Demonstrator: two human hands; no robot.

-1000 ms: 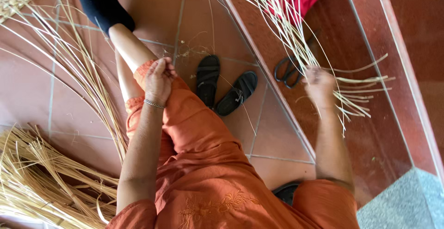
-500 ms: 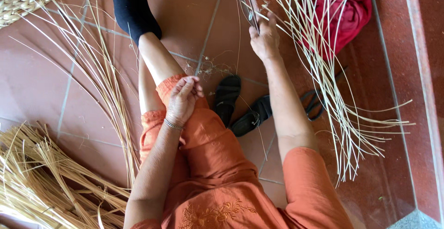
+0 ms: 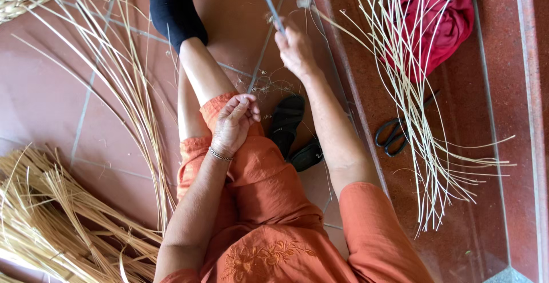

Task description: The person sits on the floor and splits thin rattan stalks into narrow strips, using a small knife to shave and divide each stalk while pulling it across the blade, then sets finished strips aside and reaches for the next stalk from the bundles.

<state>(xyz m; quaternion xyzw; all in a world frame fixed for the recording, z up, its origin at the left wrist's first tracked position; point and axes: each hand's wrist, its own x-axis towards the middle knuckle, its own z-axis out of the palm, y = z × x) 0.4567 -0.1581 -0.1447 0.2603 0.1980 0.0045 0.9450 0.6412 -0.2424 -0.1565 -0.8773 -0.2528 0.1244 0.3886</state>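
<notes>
A: Thin grey strip (image 3: 270, 4): held upright at 12 o'clock, pinched in the right hand (image 3: 294, 47), which is closed around its lower end.

B: Left hand (image 3: 233, 124)?

A: Loosely curled, grasping nothing visible, resting on the orange-clad knee (image 3: 229, 146).

B: Handling note?

A: Keep the grip low and firm, I judge. Pale reeds (image 3: 412, 106) and scissors (image 3: 394, 134) lie at 3 o'clock on the floor.

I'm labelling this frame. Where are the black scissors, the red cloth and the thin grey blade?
black scissors (image 3: 392, 137): head view, on the handle loops.
red cloth (image 3: 452, 20): head view, on its folded middle.
thin grey blade (image 3: 270, 3): head view, mid-length, above the right hand (image 3: 294, 48).
</notes>
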